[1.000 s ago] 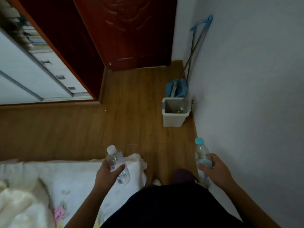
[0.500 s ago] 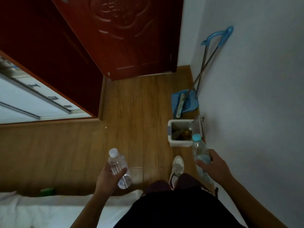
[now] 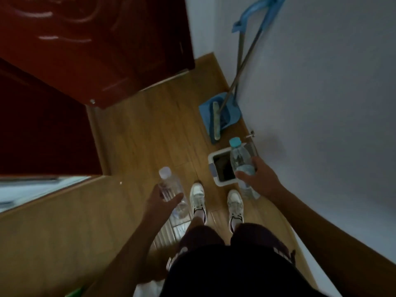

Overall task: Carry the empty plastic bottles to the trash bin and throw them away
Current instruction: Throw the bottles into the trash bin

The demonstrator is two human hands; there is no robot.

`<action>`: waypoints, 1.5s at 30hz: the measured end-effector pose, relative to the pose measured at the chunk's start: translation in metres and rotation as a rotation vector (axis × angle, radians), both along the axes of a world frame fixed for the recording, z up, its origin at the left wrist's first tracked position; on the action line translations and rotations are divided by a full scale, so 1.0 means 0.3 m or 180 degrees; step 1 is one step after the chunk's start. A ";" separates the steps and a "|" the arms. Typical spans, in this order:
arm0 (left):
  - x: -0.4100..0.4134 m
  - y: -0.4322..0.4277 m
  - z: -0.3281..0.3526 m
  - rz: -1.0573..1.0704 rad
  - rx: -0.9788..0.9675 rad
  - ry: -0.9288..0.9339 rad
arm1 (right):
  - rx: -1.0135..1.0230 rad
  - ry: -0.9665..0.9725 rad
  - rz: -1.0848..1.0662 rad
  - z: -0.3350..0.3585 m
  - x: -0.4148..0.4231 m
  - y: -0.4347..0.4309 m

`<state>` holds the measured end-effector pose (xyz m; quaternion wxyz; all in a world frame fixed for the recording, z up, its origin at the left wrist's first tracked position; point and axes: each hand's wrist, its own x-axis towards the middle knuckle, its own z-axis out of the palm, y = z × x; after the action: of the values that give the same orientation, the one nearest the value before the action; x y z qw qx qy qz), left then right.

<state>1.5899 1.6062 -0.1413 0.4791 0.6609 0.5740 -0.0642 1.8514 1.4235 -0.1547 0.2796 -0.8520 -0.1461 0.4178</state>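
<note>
My left hand (image 3: 161,201) grips a clear plastic bottle with a white cap (image 3: 171,187), held over the wood floor beside my left shoe. My right hand (image 3: 258,176) grips a clear bottle with a teal cap (image 3: 240,158), and its upper half hangs above the open mouth of the white trash bin (image 3: 214,174). The bin stands on the floor against the right wall, just in front of my right shoe. Its dark inside shows nothing I can make out.
A blue dustpan (image 3: 221,113) and broom with long handles (image 3: 244,67) lean on the white wall behind the bin. A dark red door (image 3: 102,43) fills the upper left. A wardrobe edge (image 3: 32,189) runs along the left. My shoes (image 3: 198,198) stand on wood flooring.
I have walked up to the bin, which now sits right at my feet. The teal-capped bottle has come over the bin's opening. The bed has dropped out of view.
</note>
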 end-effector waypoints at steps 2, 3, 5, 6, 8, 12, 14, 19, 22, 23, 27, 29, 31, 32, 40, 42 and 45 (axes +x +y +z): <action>0.064 0.067 -0.069 -0.0237 -0.0160 0.0062 | -0.0069 0.0028 -0.0236 -0.055 -0.004 0.023; 0.100 0.097 -0.105 -0.0373 -0.0227 0.0087 | -0.0134 0.0065 -0.0327 -0.100 -0.006 0.026; 0.174 0.147 -0.174 -0.0629 -0.0319 0.0119 | -0.0195 0.0128 -0.0446 -0.190 -0.015 0.023; 0.209 0.168 -0.215 -0.0719 -0.0339 0.0127 | -0.0202 0.0128 -0.0500 -0.243 -0.020 0.023; 0.271 0.204 -0.310 -0.0877 -0.0399 0.0157 | -0.0262 0.0212 -0.0627 -0.351 -0.027 0.027; 0.356 0.241 -0.538 -0.1169 -0.0492 0.0292 | -0.0421 0.0429 -0.0900 -0.586 -0.046 0.045; 0.381 0.246 -0.653 -0.1306 -0.0526 0.0325 | -0.0521 0.0633 -0.1030 -0.692 -0.044 0.058; 0.372 0.209 -0.861 -0.1337 -0.0598 0.0350 | -0.0964 0.0556 -0.0773 -0.914 -0.004 0.086; 0.326 0.168 -0.923 -0.1185 -0.0663 0.0295 | -0.1139 0.0266 -0.0257 -1.036 0.035 0.122; 0.306 0.154 -0.938 -0.1153 -0.0699 0.0298 | -0.1177 0.0230 -0.0120 -1.070 0.047 0.139; 0.235 0.117 -0.998 -0.1130 -0.0799 0.0341 | -0.1579 0.0113 0.0581 -1.193 0.056 0.195; 0.219 0.114 -1.026 -0.1097 -0.0807 0.0382 | -0.1614 0.0005 0.0727 -1.230 0.044 0.205; 0.215 0.115 -1.053 -0.1048 -0.0806 0.0379 | -0.1522 -0.0086 0.0636 -1.260 0.041 0.210; 0.216 0.116 -1.064 -0.0989 -0.0818 0.0372 | -0.1441 -0.0071 0.0499 -1.271 0.049 0.217; 0.281 0.107 -1.059 -0.1001 -0.0754 0.0382 | -0.0831 0.0344 -0.0199 -1.204 0.119 0.140; 0.302 0.094 -1.027 -0.0986 -0.0809 0.0386 | -0.0727 0.0500 -0.0450 -1.161 0.089 0.078; 0.325 0.067 -0.974 -0.1003 -0.0865 0.0461 | -0.0658 0.0534 -0.0647 -1.087 0.032 -0.015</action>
<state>1.6875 1.6263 -0.4335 0.5053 0.6655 0.4826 -0.2625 1.8609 1.4189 -0.4809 0.2425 -0.8488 0.0084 0.4698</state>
